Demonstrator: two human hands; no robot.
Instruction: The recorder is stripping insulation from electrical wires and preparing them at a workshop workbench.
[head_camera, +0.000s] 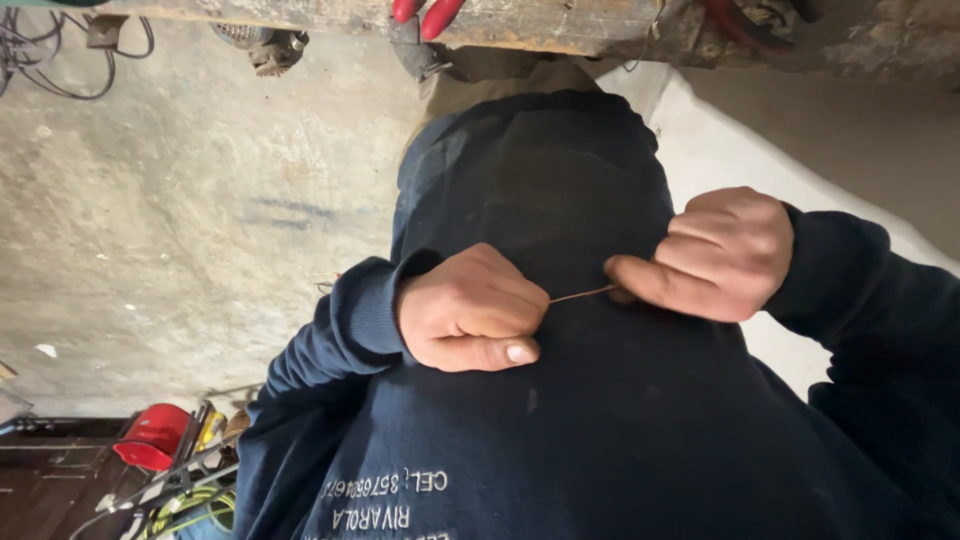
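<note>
Both hands are held against the front of my dark blue sweatshirt (560, 170). My left hand (470, 312) is closed into a fist on one end of a thin, brownish wire (585, 293). The wire's other end is pinched between the thumb and curled fingers of my right hand (722, 256). It stretches almost straight across the small gap between the two fists. How far the wire runs inside either fist is hidden.
Bare concrete floor (180, 220) lies to the left. A worn wooden board (560, 25) crosses the top, with red-handled pliers (425, 15) on it. A red container (155, 435) and a yellow-green hose (185, 505) sit bottom left, dark cables (40, 60) top left, and a white surface (740, 150) at right.
</note>
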